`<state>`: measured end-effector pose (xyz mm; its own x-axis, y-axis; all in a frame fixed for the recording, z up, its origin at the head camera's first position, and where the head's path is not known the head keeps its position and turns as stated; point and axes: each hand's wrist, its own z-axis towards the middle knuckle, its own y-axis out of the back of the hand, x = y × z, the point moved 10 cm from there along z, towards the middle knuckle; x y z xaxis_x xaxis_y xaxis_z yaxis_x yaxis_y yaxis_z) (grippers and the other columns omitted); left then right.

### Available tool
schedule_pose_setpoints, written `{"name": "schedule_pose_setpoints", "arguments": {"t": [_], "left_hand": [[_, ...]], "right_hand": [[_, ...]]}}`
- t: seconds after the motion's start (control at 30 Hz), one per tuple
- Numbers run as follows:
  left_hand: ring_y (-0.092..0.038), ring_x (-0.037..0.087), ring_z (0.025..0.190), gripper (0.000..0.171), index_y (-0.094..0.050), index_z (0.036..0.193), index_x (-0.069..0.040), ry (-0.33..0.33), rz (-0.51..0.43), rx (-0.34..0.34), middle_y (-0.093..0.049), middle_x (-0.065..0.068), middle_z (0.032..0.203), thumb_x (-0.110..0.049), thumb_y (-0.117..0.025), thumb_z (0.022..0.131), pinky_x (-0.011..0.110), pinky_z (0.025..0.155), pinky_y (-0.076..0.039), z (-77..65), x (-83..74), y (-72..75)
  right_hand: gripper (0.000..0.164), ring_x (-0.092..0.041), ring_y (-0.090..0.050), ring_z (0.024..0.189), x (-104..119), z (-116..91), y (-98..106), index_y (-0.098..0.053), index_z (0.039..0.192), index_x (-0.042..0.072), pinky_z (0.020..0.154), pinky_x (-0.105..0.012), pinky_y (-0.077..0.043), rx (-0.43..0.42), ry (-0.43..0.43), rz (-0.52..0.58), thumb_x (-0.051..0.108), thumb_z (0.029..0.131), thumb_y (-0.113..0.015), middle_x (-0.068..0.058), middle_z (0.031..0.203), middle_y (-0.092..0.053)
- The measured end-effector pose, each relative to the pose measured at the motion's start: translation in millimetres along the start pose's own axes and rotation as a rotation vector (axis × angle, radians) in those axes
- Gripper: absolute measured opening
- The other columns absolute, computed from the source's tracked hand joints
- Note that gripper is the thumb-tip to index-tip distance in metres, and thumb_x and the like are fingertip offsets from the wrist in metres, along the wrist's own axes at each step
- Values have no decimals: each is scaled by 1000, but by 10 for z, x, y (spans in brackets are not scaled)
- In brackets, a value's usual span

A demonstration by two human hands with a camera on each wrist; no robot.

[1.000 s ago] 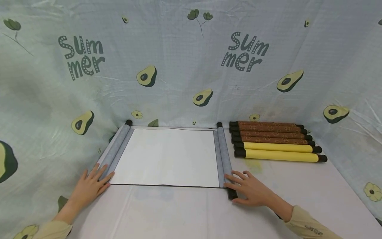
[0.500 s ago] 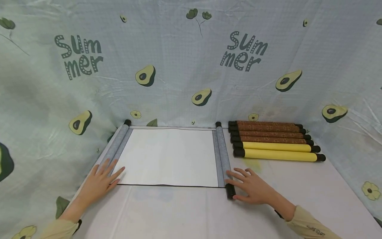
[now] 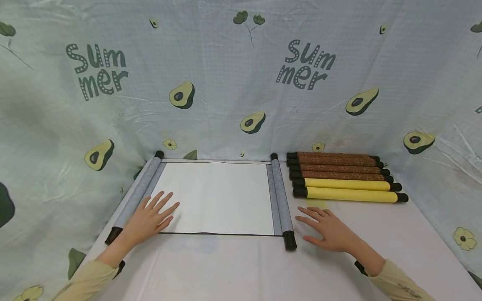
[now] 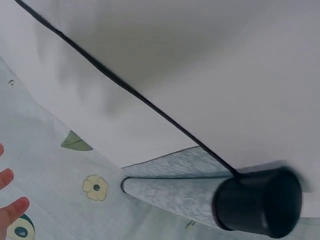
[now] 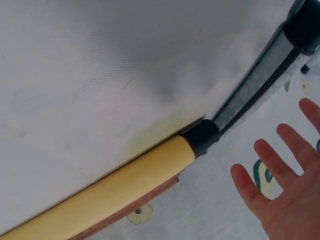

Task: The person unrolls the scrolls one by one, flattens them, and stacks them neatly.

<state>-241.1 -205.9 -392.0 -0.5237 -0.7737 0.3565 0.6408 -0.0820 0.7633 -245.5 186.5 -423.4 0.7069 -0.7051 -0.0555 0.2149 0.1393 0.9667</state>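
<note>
A scroll (image 3: 218, 196) lies spread out on the table, its blank white sheet between two grey-blue rolled ends with black knobs. My left hand (image 3: 147, 219) hovers with spread fingers over the sheet's lower left corner, beside the left roll (image 3: 137, 194), and holds nothing. In the left wrist view that roll's black knob (image 4: 260, 202) shows large, and only fingertips (image 4: 15, 205) appear at the edge. Just right of the right roll (image 3: 281, 192), my right hand (image 3: 331, 230) is apart from it, fingers spread and holding nothing. The right wrist view shows its spread fingers (image 5: 280, 165) too.
Right of the scroll lies a row of rolled scrolls: several brown patterned ones (image 3: 339, 167) at the back and two yellow ones (image 3: 350, 194) in front. A cloth with printed avocados (image 3: 180, 95) hangs behind the white table (image 3: 226, 271).
My left hand has left the left roll and moved right over the sheet, uncovering the roll's near knob. My right hand has come off the right roll and shifted right.
</note>
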Motion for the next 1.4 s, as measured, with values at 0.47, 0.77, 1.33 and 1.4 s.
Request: {"name": "schedule_pose_setpoints", "arguments": {"t": [0.47, 0.77, 1.33, 1.4], "left_hand": [[-51, 32, 113, 53, -56, 121, -18, -107, -50, 27, -54, 11, 125, -43, -15, 97, 49, 85, -43, 666, -400, -186], [-50, 29, 114, 43, -54, 123, -20, -178, -71, 50, -53, 9, 126, -35, -59, 83, 45, 88, -43, 1123, -819, -353], [-50, 22, 114, 36, -53, 122, -20, -272, -130, 38, -58, 3, 119, -34, -49, 90, 38, 92, -42, 1971, -1649, -641], [-50, 22, 115, 36, -52, 123, -20, -272, -126, 54, -58, 2, 119, -34, -48, 90, 38, 93, -41, 2077, -1704, -681]], "right_hand": [[56, -31, -45, 115, -386, -159, 162, -47, 129, 16, 84, -55, -40, -85, -136, 18, 33, 78, -66, -11, 132, -45], [56, -34, -47, 110, -635, -272, 164, -49, 126, 13, 80, -55, -42, -137, -193, 0, 24, 75, -69, -14, 129, -46], [59, -37, -48, 105, -1130, -456, 109, -51, 119, 0, 78, -55, -41, -96, -268, -99, 18, 69, -75, -21, 119, -51], [60, -38, -47, 106, -1206, -473, 95, -50, 120, -1, 77, -56, -41, -63, -284, -109, 18, 69, -75, -21, 121, -50]]}}
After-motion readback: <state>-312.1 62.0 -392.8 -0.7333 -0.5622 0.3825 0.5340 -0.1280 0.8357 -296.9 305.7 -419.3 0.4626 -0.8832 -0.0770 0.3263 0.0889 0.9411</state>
